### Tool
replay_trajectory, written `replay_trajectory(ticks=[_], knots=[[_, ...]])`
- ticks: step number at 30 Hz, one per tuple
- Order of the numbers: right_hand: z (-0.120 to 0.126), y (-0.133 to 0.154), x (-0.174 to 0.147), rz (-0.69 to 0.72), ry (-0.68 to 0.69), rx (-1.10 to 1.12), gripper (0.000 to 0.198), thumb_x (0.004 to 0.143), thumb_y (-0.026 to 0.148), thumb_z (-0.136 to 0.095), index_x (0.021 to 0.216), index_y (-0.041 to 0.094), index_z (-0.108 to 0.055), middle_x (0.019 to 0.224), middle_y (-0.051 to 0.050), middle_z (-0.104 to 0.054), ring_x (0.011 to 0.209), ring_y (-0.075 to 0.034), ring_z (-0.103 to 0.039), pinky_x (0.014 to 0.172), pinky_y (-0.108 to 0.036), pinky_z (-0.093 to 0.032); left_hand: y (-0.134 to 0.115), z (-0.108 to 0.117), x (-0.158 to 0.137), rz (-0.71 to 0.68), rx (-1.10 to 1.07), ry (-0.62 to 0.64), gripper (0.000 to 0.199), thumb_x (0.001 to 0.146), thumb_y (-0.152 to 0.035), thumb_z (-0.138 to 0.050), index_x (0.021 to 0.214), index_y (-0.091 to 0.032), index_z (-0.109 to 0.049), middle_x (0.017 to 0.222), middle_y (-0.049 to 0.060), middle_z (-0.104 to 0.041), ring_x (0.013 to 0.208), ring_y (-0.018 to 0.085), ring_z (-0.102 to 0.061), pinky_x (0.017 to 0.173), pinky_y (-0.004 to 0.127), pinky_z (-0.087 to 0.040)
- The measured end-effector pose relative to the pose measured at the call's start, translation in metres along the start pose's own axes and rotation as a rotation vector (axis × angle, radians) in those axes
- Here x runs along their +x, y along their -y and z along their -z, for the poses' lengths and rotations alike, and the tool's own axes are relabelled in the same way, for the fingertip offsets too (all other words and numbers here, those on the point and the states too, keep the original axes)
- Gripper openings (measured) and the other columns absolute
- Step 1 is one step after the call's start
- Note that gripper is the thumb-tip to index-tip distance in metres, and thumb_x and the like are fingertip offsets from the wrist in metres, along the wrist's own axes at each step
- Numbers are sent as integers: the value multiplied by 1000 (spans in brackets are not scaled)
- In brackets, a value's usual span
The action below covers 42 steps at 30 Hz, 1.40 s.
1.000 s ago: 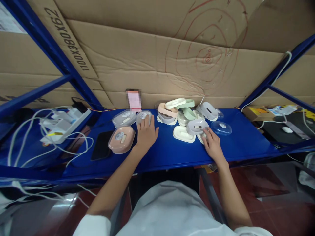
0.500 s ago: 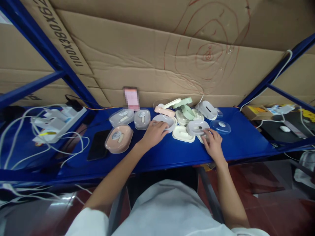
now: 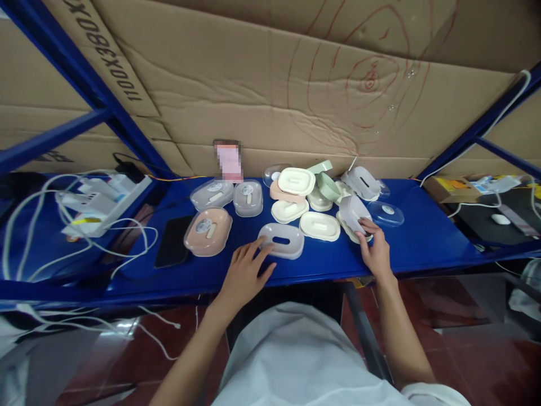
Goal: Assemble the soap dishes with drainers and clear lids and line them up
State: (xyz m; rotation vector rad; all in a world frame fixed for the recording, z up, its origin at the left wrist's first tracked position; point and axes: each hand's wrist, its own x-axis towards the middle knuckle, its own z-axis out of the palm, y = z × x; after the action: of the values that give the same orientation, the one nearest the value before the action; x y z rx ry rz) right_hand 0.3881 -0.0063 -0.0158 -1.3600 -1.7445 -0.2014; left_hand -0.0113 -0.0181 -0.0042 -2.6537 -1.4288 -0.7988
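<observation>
A grey soap dish (image 3: 294, 243) with a dark oval slot lies near the front edge of the blue table. My left hand (image 3: 247, 269) has spread fingers, with the fingertips at the left rim of this dish. Another grey soap dish (image 3: 349, 211), tilted, is gripped at its near right side by my right hand (image 3: 375, 248). Under it a cream oval piece shows in part. A cream oval insert (image 3: 320, 225) lies between the two dishes. Behind it sit a second cream insert (image 3: 287, 212) and a third cream insert (image 3: 296, 181), which rests on a peach dish (image 3: 276, 193).
Green dishes (image 3: 328, 187) and a grey slotted dish (image 3: 362, 184) stand at the back, with a clear lid (image 3: 386, 213) to the right. Lidded boxes, a peach one (image 3: 208, 232) among them, and a black phone (image 3: 172, 242) are at left. Cables surround a power strip (image 3: 114, 208).
The left grey dish has come forward to the table's front, and my left hand has moved back with its fingers spreading. The right grey dish has tipped up and shifted right with my right hand.
</observation>
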Motion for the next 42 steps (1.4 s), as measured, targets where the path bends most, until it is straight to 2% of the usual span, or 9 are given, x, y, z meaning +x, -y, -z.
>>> replay_trajectory(ticks=[5, 9, 14, 20, 23, 26, 29, 36, 42], knots=[[-9, 9, 4, 14, 60, -179, 20, 108, 32, -57, 124, 22, -63, 128, -13, -76, 123, -29, -69, 109, -51, -48, 8, 4, -24, 91, 3, -119, 19, 103, -32, -67, 119, -28, -76, 123, 9, -73, 110, 30, -66, 95, 47, -48], [-12, 15, 8, 8, 47, -309, 29, 110, 28, -50, 134, 21, -64, 135, -13, -74, 132, -32, -64, 112, -52, -42, 6, 0, -21, 129, -3, -181, 17, 101, -31, -70, 115, -27, -77, 128, 11, -70, 115, 32, -64, 98, 51, -48], [-19, 38, 6, 196, 321, -193, 33, 110, 27, -52, 139, 25, -67, 139, -10, -74, 137, -29, -62, 121, -56, -34, 8, -5, -14, 37, -158, -235, 17, 103, -25, -67, 118, -25, -72, 138, 11, -65, 134, 32, -59, 109, 53, -52], [-31, 84, -4, 239, 549, 169, 32, 111, 24, -50, 138, 27, -67, 137, -7, -73, 133, -23, -66, 122, -50, -45, 5, -4, -11, 82, -265, -343, 23, 103, -24, -67, 126, -26, -68, 130, 9, -66, 127, 25, -66, 111, 46, -57], [-35, 98, -11, 174, 495, 251, 33, 109, 29, -57, 141, 26, -63, 141, -12, -67, 138, -25, -61, 119, -47, -52, -2, -5, -5, 53, -269, -288, 19, 105, -26, -64, 123, -25, -69, 131, 10, -67, 128, 26, -66, 113, 47, -57], [-36, 102, -14, 132, 402, 217, 53, 103, 39, -67, 152, 26, -53, 153, -17, -56, 148, -31, -52, 119, -54, -52, -11, -8, 0, 5, -282, -188, 17, 106, -26, -61, 121, -24, -70, 129, 10, -69, 128, 26, -66, 113, 47, -57], [-35, 103, -10, 211, 484, 149, 60, 103, 42, -68, 159, 30, -48, 166, -14, -47, 158, -34, -39, 124, -60, -45, -16, -11, 3, -42, -263, -111, 22, 104, -28, -64, 125, -24, -69, 129, 10, -72, 129, 28, -65, 113, 49, -56], [-39, 103, -11, 272, 487, 124, 36, 105, 32, -64, 141, 27, -66, 151, -10, -65, 149, -31, -51, 120, -57, -47, -19, -15, 2, -89, -207, -63, 20, 104, -24, -64, 123, -23, -71, 128, 9, -73, 129, 28, -65, 112, 49, -56], [-36, 96, -4, 308, 488, 105, 35, 107, 34, -60, 142, 28, -66, 153, -9, -63, 147, -29, -53, 119, -54, -47, -19, -16, 0, -82, -217, -66, 19, 104, -25, -64, 122, -24, -72, 128, 8, -75, 129, 27, -66, 111, 48, -55]])
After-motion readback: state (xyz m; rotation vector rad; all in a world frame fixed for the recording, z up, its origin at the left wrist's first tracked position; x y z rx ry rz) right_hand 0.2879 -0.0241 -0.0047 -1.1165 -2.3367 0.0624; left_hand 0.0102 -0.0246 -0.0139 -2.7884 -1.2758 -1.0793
